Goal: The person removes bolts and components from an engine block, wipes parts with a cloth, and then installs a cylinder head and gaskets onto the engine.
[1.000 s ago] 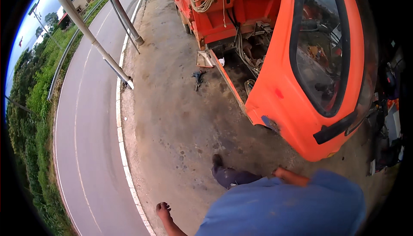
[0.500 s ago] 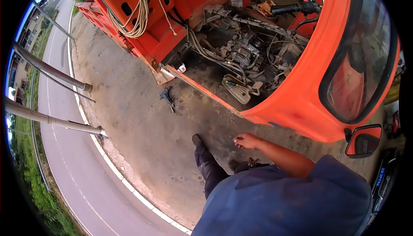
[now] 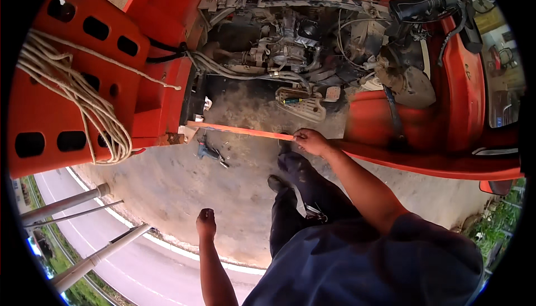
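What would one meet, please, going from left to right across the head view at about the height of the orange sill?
Coil of pale rope on the orange panel → small tool on the ground → orange sill edge → right hand gripping it → orange body panel.

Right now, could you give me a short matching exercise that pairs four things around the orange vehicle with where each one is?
Things:
1. right hand
2. left hand
3. rope coil
4. small tool

Places:
A. lying on the concrete ground below the sill
B. hanging on the orange panel with slots
C. resting on the orange sill edge
D. hanging free above the ground, touching nothing

Pairs: 1-C, 2-D, 3-B, 4-A
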### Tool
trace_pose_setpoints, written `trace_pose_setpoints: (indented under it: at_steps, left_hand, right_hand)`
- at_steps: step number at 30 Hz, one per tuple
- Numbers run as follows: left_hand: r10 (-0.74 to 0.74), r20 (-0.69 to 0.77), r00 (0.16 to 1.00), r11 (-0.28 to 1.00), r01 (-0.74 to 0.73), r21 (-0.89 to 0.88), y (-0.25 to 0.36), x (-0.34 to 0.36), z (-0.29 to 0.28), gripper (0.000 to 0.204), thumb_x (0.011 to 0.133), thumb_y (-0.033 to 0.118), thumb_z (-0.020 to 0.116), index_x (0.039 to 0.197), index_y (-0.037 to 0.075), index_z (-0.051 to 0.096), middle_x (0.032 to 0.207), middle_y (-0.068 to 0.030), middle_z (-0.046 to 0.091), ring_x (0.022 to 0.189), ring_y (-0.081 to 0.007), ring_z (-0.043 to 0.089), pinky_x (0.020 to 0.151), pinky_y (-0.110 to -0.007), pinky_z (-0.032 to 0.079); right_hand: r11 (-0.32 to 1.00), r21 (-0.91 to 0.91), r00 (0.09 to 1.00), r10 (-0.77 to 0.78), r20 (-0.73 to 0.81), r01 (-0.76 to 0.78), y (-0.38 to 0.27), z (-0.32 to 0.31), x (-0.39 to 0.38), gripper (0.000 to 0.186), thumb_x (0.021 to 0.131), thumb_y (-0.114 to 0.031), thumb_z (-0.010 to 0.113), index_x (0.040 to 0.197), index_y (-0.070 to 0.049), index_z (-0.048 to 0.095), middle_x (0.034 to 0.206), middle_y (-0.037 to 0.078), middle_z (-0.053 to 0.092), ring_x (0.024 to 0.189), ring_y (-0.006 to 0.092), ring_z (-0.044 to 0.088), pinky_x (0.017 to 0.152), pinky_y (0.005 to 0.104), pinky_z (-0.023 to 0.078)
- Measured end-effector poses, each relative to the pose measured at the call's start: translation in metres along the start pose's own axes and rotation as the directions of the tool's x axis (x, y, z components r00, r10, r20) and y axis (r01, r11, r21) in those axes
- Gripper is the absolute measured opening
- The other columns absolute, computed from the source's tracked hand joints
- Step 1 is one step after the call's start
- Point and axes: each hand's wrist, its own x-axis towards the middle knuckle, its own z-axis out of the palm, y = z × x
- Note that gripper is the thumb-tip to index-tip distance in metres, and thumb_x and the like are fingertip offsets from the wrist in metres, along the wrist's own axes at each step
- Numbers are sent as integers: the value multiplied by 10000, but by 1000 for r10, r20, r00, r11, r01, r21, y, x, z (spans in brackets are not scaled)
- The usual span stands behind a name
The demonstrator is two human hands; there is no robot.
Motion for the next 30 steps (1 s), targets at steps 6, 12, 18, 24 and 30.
trace_pose_setpoints:
  at_steps: [6,12,18,24,30]
  left_hand:
    - [269,204,941,941,-302,153,186,104,78,200,979,273,599,1015,96,684,1020,-213,714,939,-424,685,809,-489,545]
    - [428,493,758,843,-531,85,295,203,207,181,956,238,642,1024,73,667,1025,-194,711,980,-389,686,836,-467,565]
    - [527,331,783,846,-519,-118,396,314,239,134,953,150,619,1026,57,683,992,-168,726,883,-344,716,773,-414,569]
    - [744,-220,630,597,-776,-203,552,393,195,155,1022,136,610,1102,35,695,947,-26,699,811,-87,599,740,-252,496]
    - [907,-397,142,151,-988,-9,736,429,166,111,954,52,628,1022,-8,690,946,-118,687,814,-240,640,749,-364,532]
  right_hand:
    - [920,-321,723,-377,-579,223,-90,-97,184,345,1006,-323,636,1212,-51,684,1083,184,708,973,325,681,860,454,555]
    - [685,-723,985,-50,-164,-86,-122,-156,293,480,1042,-467,536,1045,-24,720,984,201,708,948,406,665,836,507,520]
    - [980,23,977,196,87,-198,-136,-95,320,453,1016,-475,615,810,-71,606,696,33,585,550,117,513,472,316,380]
    - [764,486,905,352,238,-425,-129,-36,307,405,1015,-461,570,925,-70,626,638,-33,478,532,101,412,511,287,365]
    - [926,112,911,325,254,-361,-103,2,331,345,1016,-363,549,934,-33,607,686,55,607,545,164,592,504,341,543]
